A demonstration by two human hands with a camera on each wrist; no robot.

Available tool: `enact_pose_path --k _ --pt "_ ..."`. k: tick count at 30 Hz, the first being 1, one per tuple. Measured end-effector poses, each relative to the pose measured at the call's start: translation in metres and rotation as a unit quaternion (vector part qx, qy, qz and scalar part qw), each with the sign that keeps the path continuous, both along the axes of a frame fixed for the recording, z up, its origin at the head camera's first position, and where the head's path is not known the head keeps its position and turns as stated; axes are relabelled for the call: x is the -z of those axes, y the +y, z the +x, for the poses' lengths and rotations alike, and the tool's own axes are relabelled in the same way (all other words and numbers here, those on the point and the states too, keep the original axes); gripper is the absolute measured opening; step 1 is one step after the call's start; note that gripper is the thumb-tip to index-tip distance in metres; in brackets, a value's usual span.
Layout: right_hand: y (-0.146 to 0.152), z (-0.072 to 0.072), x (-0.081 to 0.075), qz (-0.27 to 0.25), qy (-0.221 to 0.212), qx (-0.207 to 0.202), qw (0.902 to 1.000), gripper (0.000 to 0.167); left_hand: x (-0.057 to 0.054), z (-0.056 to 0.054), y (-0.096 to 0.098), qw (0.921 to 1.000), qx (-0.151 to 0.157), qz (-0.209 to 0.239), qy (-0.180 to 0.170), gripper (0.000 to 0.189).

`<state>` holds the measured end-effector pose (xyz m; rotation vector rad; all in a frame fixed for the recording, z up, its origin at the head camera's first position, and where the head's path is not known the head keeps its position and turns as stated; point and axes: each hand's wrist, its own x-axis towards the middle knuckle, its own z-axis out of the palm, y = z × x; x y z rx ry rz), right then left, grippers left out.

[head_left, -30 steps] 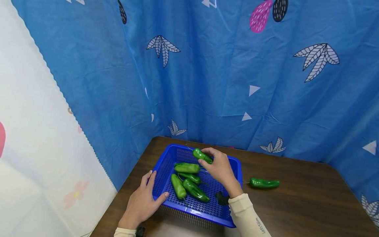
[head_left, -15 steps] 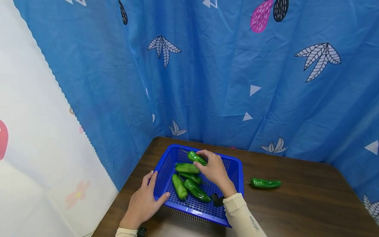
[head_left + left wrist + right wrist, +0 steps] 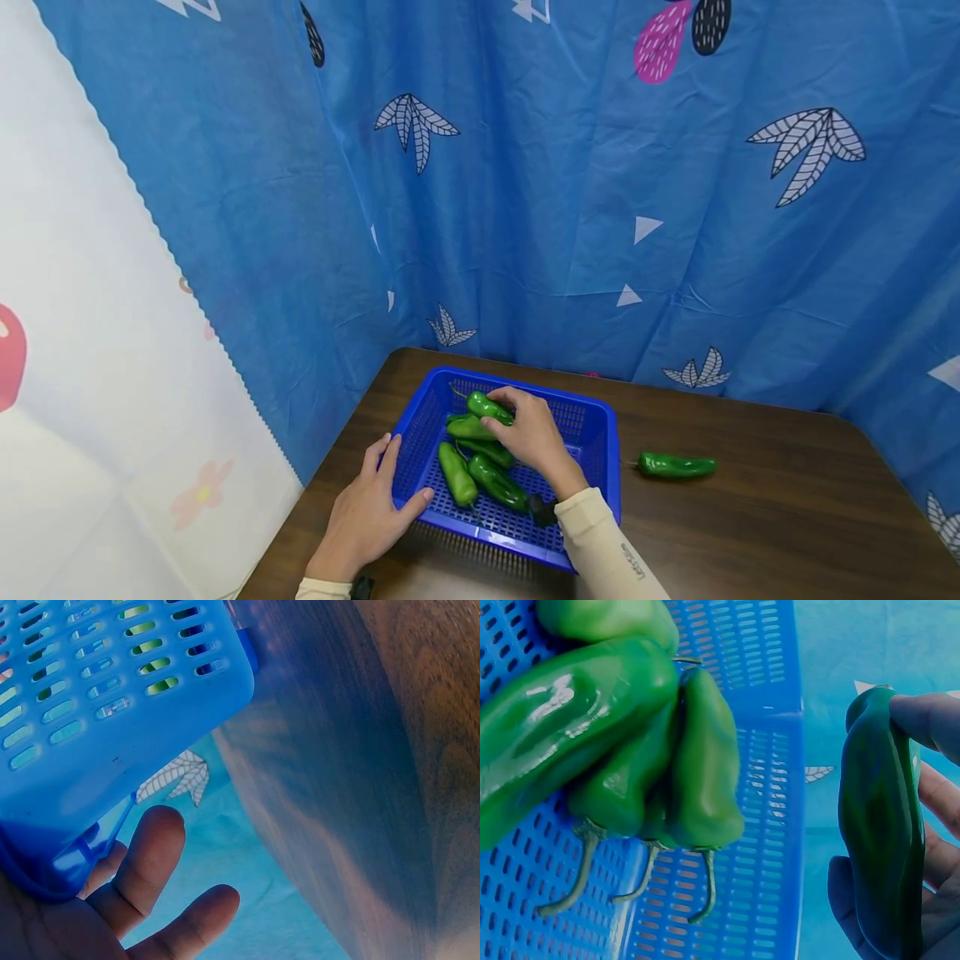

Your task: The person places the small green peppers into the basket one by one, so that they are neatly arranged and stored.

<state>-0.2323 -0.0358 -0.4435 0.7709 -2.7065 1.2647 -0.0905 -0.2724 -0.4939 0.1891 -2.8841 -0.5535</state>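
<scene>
My right hand point(image 3: 528, 429) pinches a glossy dark green pepper point(image 3: 486, 407) between thumb and fingers, low over the far left part of a blue plastic basket point(image 3: 611, 442). In the right wrist view, the held pepper point(image 3: 881, 825) stands lengthwise in the fingers. My left hand point(image 3: 363, 512) rests at the basket's near left corner, thumb over the front rim and fingers along the left side. The left wrist view shows relaxed fingers point(image 3: 154, 859) outside the basket wall point(image 3: 150, 742). Several green peppers point(image 3: 457, 475) lie in the basket, partly hidden by the right hand.
One more green pepper point(image 3: 677, 465) lies on the brown wooden table point(image 3: 757, 517), right of the basket. A blue patterned curtain point(image 3: 525, 208) hangs behind the table, and a white cloth point(image 3: 112, 333) hangs at the left.
My right hand has moved left and lower into the basket with its pepper, now overlapping the others there. The left hand stays at the basket's corner.
</scene>
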Motion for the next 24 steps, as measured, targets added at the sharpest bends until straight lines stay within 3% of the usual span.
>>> enact_pose_path --k 15,24 --pt "-0.009 0.001 0.019 0.039 0.006 -0.050 0.9979 0.032 -0.002 -0.002 0.002 1.0000 0.001 -0.002 -0.005 0.105" --pt "-0.011 -0.002 0.029 0.039 -0.012 -0.083 0.9957 0.031 -0.002 -0.001 0.002 1.0000 -0.001 0.000 -0.007 0.104"
